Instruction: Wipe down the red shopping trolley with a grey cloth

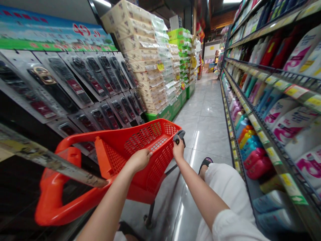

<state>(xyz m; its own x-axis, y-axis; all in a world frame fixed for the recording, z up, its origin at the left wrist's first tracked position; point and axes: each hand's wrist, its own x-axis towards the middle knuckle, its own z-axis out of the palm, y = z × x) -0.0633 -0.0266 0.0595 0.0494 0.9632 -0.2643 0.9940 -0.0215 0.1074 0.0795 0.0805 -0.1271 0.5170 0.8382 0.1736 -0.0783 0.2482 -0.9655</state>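
Left hand [140, 159] closed on near rim of red cart [147, 177], right hand [178, 149] gripping grey cloth-like item [179, 134] at its corner. Cart's beside packaged belts [71, 78], aisle floor [209, 112] running ahead along bottle shelves [271, 79]. Sign [62, 33] reads 49.9

Shop aisle [208, 110]: price-tagged shelves [265, 77], bottles [255, 156], hanging packaged belts [66, 78], shopping cart [142, 185].

Gray object [179, 134], partly hidden by the right hand [178, 149] (details blurred).
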